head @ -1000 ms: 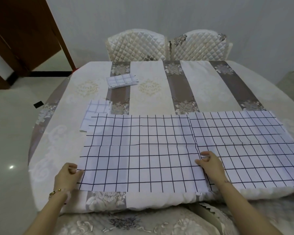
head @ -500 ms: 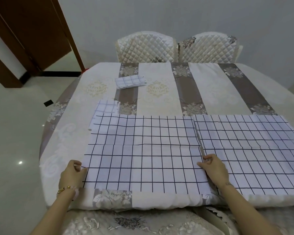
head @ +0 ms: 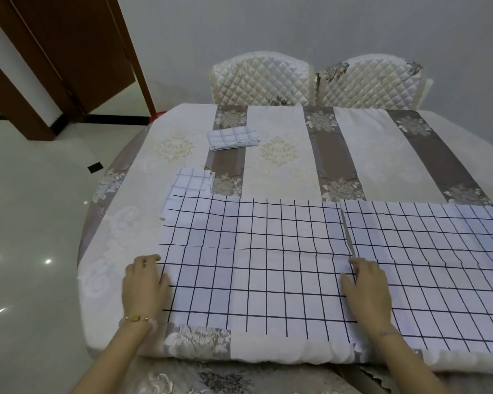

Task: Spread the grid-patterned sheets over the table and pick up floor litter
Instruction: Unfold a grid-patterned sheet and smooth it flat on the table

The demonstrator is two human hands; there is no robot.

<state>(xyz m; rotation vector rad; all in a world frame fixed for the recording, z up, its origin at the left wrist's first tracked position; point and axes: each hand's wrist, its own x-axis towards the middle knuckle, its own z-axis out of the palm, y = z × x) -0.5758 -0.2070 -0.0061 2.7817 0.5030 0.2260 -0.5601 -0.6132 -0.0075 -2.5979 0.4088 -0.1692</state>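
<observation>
Two white sheets with dark grid lines lie flat side by side on the near part of the round table (head: 279, 155). My left hand (head: 144, 285) rests palm down on the left edge of the left sheet (head: 251, 263). My right hand (head: 366, 288) presses flat on that sheet's right edge, where it meets the right sheet (head: 433, 257). A folded grid sheet (head: 192, 182) pokes out from under the left sheet's far left corner. Another folded grid sheet (head: 233, 137) lies farther back. A small black scrap (head: 95, 167) lies on the pale floor to the left.
The table wears a cream cloth with brown floral stripes. Two quilted cream chairs (head: 261, 78) stand at the far side against the wall. A brown wooden door (head: 77, 49) is at the back left. Glossy tiled floor (head: 32, 223) stretches to the left.
Both hands have slid a little forward along the left sheet's side edges and now lie flatter on it. The camera has moved closer and shifted left.
</observation>
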